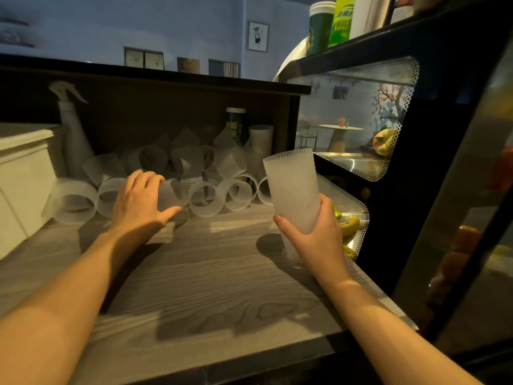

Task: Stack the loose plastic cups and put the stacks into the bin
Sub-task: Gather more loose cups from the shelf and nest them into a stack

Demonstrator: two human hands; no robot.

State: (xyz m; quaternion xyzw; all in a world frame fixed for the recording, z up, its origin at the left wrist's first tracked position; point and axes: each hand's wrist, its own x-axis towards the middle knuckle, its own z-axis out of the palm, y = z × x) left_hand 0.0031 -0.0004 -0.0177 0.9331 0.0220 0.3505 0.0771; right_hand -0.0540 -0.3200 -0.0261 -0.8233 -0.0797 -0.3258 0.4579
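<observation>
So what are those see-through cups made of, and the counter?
The cups look like thin frosted plastic: you can see through them dimly, and fine ridges ring their rims. The stack in the right hand looks the same, only cloudier, likely from layers. The counter shows grey wood grain with a matte look; it could be real wood or a printed laminate.

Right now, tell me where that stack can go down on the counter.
Bare wood lies between the two forearms, in front of the loose cups. The back under the shelf is crowded with cups, a spray bottle and a bin at left.
</observation>
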